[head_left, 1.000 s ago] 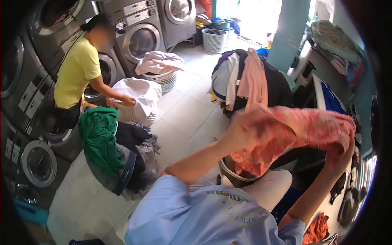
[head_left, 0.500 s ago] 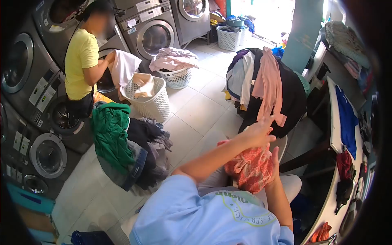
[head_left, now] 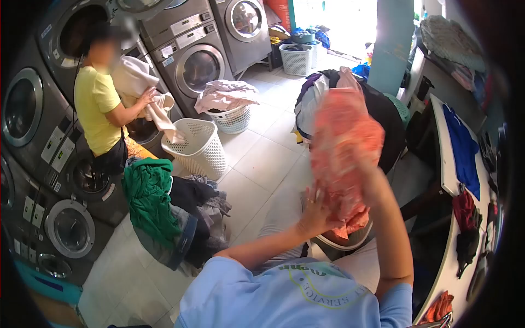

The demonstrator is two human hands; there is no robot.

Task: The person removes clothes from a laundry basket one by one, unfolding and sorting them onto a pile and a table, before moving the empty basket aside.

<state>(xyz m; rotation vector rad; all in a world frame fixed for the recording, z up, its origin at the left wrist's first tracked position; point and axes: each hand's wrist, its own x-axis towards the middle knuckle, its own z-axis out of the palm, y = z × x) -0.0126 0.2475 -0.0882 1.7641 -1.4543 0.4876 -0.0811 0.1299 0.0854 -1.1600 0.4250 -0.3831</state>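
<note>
A red-orange patterned cloth [head_left: 347,142] hangs blurred in front of me, in the air over my lap and the rim of a light tub [head_left: 344,244]. My left hand [head_left: 320,210] lies against the cloth's lower left part, its fingers spread. My right hand [head_left: 367,169] is raised at the cloth's right side, smeared by motion, so its fingers cannot be made out. Behind the cloth is a big heap of clothes with a black piece [head_left: 391,126] and a white piece [head_left: 317,106].
At the left, a co-worker in a yellow shirt [head_left: 95,104] holds light cloths beside a white basket [head_left: 199,147]. A green cloth [head_left: 147,188] tops a floor pile. Washers [head_left: 199,68] line the back. A white table [head_left: 448,158] stands at the right.
The red-orange cloth has gone from a bunch low between my hands to a raised, spread shape. My right hand has risen; my left has dropped. The co-worker has lifted cloth out of the basket.
</note>
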